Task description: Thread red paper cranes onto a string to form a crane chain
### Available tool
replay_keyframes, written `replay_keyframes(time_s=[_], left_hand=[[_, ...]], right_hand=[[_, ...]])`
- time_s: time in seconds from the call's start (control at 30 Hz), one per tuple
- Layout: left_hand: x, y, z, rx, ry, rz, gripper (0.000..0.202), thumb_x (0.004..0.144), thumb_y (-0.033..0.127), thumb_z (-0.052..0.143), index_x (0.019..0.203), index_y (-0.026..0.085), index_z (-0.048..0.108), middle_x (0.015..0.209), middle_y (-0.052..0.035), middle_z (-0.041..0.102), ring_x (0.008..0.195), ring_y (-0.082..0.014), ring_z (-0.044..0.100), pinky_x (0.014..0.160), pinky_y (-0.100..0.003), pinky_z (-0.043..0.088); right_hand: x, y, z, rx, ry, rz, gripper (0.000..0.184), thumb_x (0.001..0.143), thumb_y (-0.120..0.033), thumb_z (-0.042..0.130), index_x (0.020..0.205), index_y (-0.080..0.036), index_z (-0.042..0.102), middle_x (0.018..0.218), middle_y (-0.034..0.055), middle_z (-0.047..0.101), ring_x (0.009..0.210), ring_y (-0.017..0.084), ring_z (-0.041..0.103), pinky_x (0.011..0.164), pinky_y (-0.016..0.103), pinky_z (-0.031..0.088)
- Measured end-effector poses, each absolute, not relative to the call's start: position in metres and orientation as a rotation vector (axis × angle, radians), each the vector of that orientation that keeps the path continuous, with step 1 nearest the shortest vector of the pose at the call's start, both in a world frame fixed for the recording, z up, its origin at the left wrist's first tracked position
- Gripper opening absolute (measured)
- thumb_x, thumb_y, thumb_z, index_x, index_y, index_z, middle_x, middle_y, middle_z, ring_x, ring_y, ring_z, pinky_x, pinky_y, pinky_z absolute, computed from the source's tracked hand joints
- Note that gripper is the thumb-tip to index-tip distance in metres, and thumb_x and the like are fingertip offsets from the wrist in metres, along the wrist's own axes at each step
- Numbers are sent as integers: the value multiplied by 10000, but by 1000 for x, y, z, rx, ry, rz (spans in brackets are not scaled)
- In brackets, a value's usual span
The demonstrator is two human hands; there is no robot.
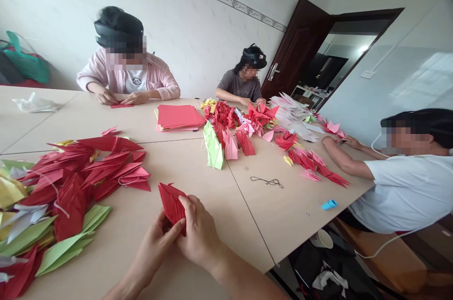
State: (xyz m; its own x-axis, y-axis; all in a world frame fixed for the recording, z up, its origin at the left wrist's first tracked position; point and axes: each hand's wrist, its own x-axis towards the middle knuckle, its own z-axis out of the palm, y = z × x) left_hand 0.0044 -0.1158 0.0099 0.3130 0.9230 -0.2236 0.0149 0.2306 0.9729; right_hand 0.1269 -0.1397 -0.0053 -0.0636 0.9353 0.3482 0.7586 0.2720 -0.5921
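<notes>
Between my two hands is a stack of folded red paper, its pointed end tilted up and to the left. My left hand grips its lower edge, with the thumb pressed on the front. From the right, my right hand wraps round it with the fingers over its side. Both hands are closed on it, just above the table, and its lower part is hidden by them. Left of my hands lies a big heap of folded paper pieces in red, green, yellow and white, some tied with white string.
A stack of red paper sheets lies at mid-table, beside more folded pieces. A black cord and a blue cylinder lie to the right. Three people sit round the table. A paper cup stands below the table's right edge.
</notes>
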Motion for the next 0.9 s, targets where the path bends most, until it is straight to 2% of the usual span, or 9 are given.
replay_keyframes(time_s=[0.2,0.37,0.53,0.7,0.9], left_hand=[[5,-118,8,1189,1035,797,520,734,517,687,1112,189,545,955,-61,720,904,-273,634,776,-326,510],[6,-118,12,1179,1013,795,465,749,522,683,1062,196,576,902,-41,707,898,-250,617,767,-293,510],[4,-119,13,1133,950,782,448,797,525,645,1104,209,566,991,-35,684,970,-236,595,822,-286,511],[0,-120,7,1002,893,778,445,901,558,463,1182,219,529,1123,-49,645,1034,-241,584,807,-307,538],[0,-119,7,966,892,765,408,896,530,508,1152,215,548,972,-22,677,955,-210,610,794,-268,531]], right_hand=[[130,-140,-9,-1495,-1817,313,650,714,-176,572,1322,-180,341,1240,165,538,1086,300,581,817,445,565],[128,-140,-13,-1474,-1757,342,576,743,-204,577,1273,-189,353,1189,136,577,1068,273,590,834,425,559],[129,-140,-8,-1501,-1687,409,546,771,-267,604,1258,-186,372,1189,136,586,1050,270,609,817,426,562],[129,-142,5,-1551,-1537,687,618,730,-264,670,1278,-178,397,1219,125,583,1096,269,596,904,447,523],[131,-142,10,-1477,-1470,800,682,744,-277,687,1340,-163,377,1275,137,550,1160,269,561,966,450,487]])
